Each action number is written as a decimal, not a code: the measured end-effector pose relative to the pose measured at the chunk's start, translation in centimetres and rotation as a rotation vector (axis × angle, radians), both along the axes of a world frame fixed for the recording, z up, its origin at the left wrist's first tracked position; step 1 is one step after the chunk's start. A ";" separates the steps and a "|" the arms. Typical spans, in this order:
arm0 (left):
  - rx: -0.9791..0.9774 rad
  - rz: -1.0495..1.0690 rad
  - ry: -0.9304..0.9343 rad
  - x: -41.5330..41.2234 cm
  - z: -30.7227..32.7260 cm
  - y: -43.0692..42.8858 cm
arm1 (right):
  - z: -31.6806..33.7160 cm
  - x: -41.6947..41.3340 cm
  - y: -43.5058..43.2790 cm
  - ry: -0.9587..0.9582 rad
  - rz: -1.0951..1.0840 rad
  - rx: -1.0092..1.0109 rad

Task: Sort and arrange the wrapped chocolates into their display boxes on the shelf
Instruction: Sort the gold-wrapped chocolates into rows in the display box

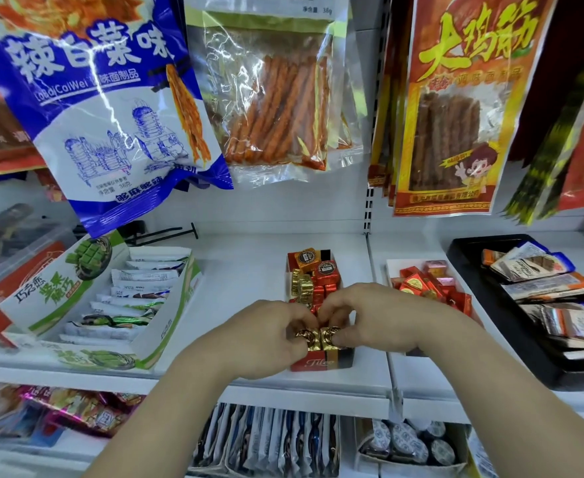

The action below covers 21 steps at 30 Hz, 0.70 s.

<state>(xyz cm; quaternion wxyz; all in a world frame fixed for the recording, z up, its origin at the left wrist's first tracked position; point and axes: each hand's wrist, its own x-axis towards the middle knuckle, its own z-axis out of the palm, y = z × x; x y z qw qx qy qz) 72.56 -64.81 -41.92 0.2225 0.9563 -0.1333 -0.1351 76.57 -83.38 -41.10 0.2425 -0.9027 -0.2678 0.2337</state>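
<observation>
A narrow red and black display box (pixel 319 363) stands on the white shelf (pixel 249 270), filled with gold, red and orange wrapped chocolates (pixel 313 281). At the box's near end my left hand (pixel 266 336) pinches a gold wrapped chocolate (pixel 306 337). My right hand (pixel 376 315) pinches a second gold chocolate (pixel 330 336) right beside it. Both pieces sit side by side at the box's front. To the right, an open white box (pixel 392 267) holds red and pink wrapped chocolates (pixel 428 282).
A green and white box of chocolate bars (pixel 138 346) lies at the left. A black tray (pixel 463 250) of wrapped bars fills the right. Hanging snack bags (pixel 104 108) dangle above the shelf. More packaged goods sit on the lower shelf (pixel 266 439).
</observation>
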 end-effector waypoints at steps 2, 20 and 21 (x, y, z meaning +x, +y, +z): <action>-0.015 -0.007 -0.001 0.1 -0.1 0.1 | -0.3 0.1 0.1 -0.026 -0.072 0.068; -0.150 0.112 -0.195 3.5 -0.3 -2.0 | -3.6 3.1 2.1 -0.479 -0.326 0.124; -0.051 0.070 -0.194 3.5 -0.3 -2.2 | -3.6 3.1 2.0 -0.487 -0.350 0.139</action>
